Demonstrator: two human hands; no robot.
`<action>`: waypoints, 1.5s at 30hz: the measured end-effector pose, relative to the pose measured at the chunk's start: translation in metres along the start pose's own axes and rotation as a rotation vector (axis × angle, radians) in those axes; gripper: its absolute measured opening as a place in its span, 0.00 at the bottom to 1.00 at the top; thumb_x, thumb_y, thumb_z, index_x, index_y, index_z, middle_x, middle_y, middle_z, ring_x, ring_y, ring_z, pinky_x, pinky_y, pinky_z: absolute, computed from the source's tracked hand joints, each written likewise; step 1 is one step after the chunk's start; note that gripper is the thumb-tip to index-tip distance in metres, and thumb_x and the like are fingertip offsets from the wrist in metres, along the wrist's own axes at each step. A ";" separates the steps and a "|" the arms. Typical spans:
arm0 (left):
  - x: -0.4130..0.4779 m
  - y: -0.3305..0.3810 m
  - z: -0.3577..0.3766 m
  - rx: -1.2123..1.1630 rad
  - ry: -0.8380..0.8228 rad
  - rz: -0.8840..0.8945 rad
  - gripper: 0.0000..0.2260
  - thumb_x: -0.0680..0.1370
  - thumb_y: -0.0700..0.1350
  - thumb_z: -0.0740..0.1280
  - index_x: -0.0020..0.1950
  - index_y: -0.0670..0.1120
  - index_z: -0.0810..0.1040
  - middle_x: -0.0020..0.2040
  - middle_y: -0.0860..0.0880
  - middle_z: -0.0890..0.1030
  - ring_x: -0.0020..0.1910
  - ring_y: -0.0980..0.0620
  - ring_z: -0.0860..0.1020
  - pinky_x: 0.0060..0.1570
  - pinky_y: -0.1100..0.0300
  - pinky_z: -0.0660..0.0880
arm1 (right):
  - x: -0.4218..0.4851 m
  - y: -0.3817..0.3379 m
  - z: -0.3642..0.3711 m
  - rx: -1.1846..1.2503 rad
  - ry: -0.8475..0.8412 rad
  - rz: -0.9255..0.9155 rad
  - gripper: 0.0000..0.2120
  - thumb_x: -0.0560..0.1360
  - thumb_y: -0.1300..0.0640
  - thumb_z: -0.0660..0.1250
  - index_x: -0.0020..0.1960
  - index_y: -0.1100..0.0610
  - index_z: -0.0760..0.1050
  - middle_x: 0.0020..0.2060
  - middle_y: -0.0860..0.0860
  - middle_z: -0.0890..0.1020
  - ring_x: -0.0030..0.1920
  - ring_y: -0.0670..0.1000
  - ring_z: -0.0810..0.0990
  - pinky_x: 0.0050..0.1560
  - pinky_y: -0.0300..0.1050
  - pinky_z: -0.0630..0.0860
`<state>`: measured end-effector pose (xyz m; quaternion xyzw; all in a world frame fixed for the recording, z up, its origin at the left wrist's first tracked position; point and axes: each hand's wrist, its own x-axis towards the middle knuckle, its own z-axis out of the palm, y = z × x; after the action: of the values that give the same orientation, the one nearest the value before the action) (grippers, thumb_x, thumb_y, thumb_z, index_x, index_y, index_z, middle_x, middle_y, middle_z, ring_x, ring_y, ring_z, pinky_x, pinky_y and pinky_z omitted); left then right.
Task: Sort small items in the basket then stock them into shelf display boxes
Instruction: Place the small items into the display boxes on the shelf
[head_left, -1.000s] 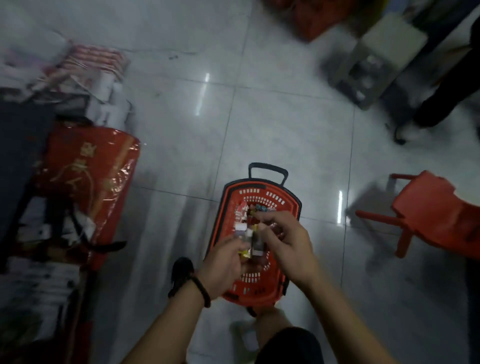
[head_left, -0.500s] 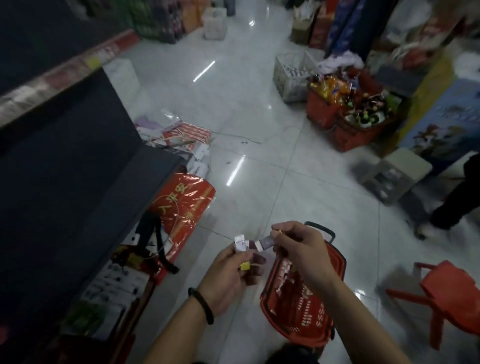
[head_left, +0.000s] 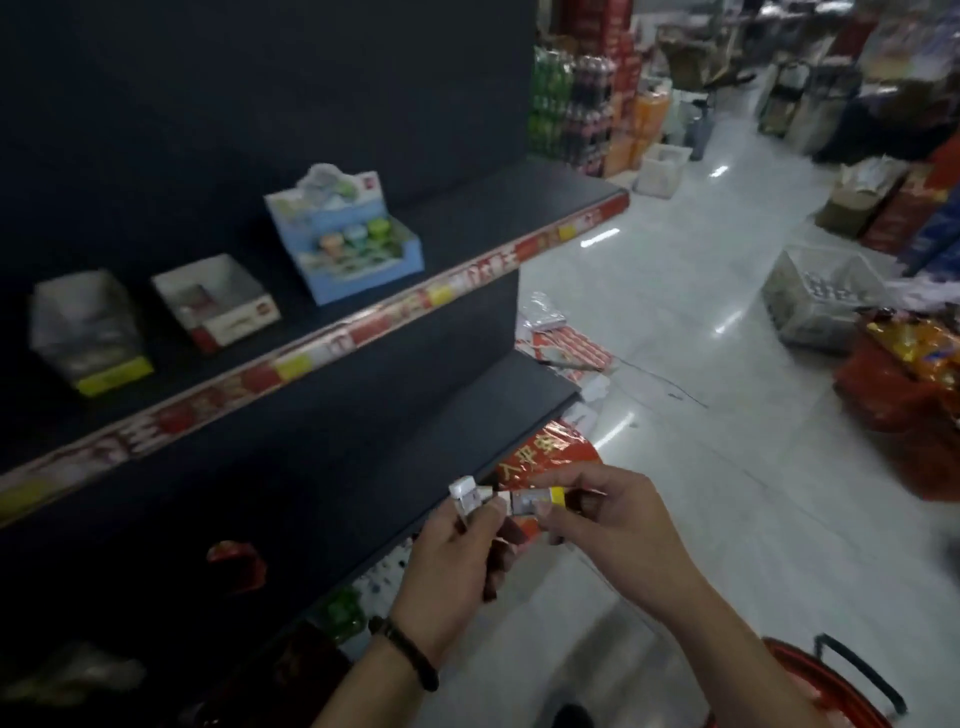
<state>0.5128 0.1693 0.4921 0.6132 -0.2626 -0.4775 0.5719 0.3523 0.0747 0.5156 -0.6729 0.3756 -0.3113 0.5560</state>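
Left hand (head_left: 452, 571): fingers curled, grasping a small white item (head_left: 464, 492) held upright between thumb and fingertips. A dark wristband (head_left: 411, 656) sits on that wrist.

Right hand (head_left: 623, 530): fingers curled, pinching a small yellow-banded item (head_left: 535, 502) that lies level. Its left end meets the white item. Print on both items is too blurred to read.

Both items are held in the air, in front of the lower shelf and near its right end, above the floor (head_left: 701, 322).

Upper shelf (head_left: 363, 332): dark board with a red and yellow label strip along its front edge. Three boxes stand on it, apart from one another. A grey display box (head_left: 85, 332) with a yellow front is at left, a white-and-red display box (head_left: 218, 304) in the middle, and a blue display box (head_left: 345, 244) holding small packets at right.

The red basket (head_left: 831, 680) with a black handle stands on the floor at the near right corner, partly behind the right forearm and cut off by the frame edge.

A red foil bag (head_left: 550, 460) lies on the floor just beyond the hands.
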 end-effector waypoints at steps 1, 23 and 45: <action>0.004 0.009 -0.015 0.030 0.042 0.045 0.13 0.84 0.49 0.67 0.46 0.43 0.82 0.35 0.45 0.80 0.33 0.48 0.73 0.36 0.53 0.68 | 0.014 -0.009 0.012 -0.071 -0.052 -0.072 0.11 0.76 0.62 0.79 0.54 0.49 0.88 0.46 0.49 0.87 0.46 0.53 0.87 0.49 0.54 0.85; 0.038 0.158 -0.294 0.479 1.023 0.470 0.03 0.85 0.47 0.64 0.54 0.53 0.77 0.40 0.54 0.81 0.38 0.59 0.79 0.36 0.67 0.73 | 0.291 -0.191 0.283 -0.534 -0.571 -0.930 0.06 0.77 0.55 0.76 0.53 0.50 0.84 0.46 0.46 0.82 0.47 0.46 0.79 0.50 0.42 0.76; 0.077 0.145 -0.372 0.322 0.870 0.489 0.05 0.85 0.44 0.66 0.52 0.52 0.80 0.39 0.56 0.83 0.37 0.61 0.79 0.37 0.69 0.72 | 0.320 -0.241 0.430 -1.120 -0.939 -0.684 0.06 0.74 0.59 0.77 0.49 0.51 0.88 0.48 0.48 0.88 0.50 0.48 0.86 0.56 0.50 0.85</action>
<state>0.9063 0.2396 0.5674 0.7557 -0.2063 0.0150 0.6214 0.9183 0.0476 0.6722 -0.9899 -0.0238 0.0856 0.1102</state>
